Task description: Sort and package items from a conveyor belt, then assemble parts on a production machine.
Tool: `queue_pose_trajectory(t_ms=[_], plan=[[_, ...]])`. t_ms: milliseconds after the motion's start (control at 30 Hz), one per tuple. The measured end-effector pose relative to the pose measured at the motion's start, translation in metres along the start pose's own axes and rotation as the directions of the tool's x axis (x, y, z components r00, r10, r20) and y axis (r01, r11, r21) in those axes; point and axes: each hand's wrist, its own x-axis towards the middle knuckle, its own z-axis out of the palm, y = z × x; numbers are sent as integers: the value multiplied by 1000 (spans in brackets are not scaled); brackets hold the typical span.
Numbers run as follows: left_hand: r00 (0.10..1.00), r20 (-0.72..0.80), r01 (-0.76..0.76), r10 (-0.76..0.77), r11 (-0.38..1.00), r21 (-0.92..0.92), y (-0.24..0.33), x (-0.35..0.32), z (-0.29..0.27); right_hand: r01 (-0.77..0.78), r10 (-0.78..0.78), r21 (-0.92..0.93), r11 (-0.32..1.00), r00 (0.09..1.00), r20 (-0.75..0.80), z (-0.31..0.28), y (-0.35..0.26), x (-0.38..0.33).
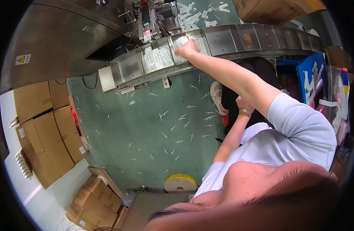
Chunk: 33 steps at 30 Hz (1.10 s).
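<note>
– What was touched by the right hand [187, 48]?
– White packets [164, 56] were touched; they were laid in the metal trays of a curved conveyor [261, 38], at the top of the view. The fingers were bent down onto one packet; whether it was gripped could not be told.
– And the left hand [242, 104]?
– It was held low by the lap, a bangle on the wrist; its fingers were hidden.
– What was seen around?
– Small white picks [177, 119] were scattered over the green floor [119, 127], and cardboard boxes [50, 127] were stacked at the left.
</note>
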Motion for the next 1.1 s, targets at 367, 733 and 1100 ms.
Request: queue_pose_trajectory(t_ms=[367, 733, 1100], plan=[[850, 379, 521, -366, 473, -711, 4, 19, -36, 312, -295, 105, 944, 944, -151, -33, 30, 34], [771, 188, 518, -608, 428, -741, -22, 216, -130, 396, -705, 792, 464, 707, 59, -155, 100, -35], [896, 412, 435, -168, 143, -889, 132, 138, 4, 767, -766, 562, 310, 552, -330, -271, 241, -56]])
